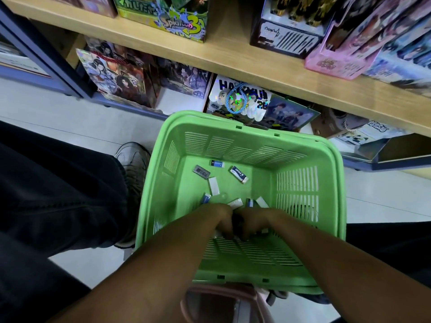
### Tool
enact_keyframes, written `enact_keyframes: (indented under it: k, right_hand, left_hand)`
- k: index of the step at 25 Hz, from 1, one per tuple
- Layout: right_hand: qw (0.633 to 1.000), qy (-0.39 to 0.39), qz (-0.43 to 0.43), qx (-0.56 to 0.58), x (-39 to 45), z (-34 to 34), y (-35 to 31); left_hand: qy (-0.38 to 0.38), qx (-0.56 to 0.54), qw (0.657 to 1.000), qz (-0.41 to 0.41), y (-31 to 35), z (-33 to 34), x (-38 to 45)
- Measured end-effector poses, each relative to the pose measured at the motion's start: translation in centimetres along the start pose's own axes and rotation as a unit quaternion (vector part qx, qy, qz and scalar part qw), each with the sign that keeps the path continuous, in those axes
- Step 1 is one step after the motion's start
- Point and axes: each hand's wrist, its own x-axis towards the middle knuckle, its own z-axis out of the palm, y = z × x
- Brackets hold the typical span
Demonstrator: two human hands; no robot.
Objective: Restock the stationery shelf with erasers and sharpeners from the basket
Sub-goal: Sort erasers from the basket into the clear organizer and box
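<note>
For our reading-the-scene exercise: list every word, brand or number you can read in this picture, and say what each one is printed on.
"Splatoon 3": yellow-green box on the upper shelf.
"PILOT": blue-and-white eraser in the green basket.
"HA…" and "28": holographic bag behind the basket; the middle letters are hidden by its blue cord.
Too small or blurred to read: the other erasers' sleeves, the pink box, the remaining boxes and bags.

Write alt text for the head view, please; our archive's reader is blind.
Both hands, left hand and right hand, reach together into a green basket on the floor, fingers curled among small erasers scattered on its bottom. Behind the basket stands a wooden shelf of illustrated boxes; the person's dark trouser leg and a grey shoe lie left.
</note>
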Motion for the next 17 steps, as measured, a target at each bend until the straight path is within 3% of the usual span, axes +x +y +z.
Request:
enact_keyframes:
  k: [7, 9, 14, 17]
  right_hand:
    - [0.996, 0.013, -0.003, 0.089, -0.4, 0.2, 0.2]
    - [0.993, 0.016, -0.002, 0.121, -0.7, 0.1, 0.2]
    - [0.975, 0.063, 0.023, 0.212, -3.6, -2.3, 0.9]
    - [0.926, 0.151, 0.026, 0.345, -5.2, -3.5, 1.3]
  left_hand:
    - [0.021, -0.07, 0.997, 0.0, -0.9, 0.0, -0.3]
    - [0.014, -0.155, 0.988, -0.013, -1.3, 0.0, -0.3]
    - [0.02, -0.37, 0.929, -0.008, -2.7, -2.3, -2.0]
    - [0.065, -0.48, 0.875, 0.014, -3.3, -4.3, -3.0]
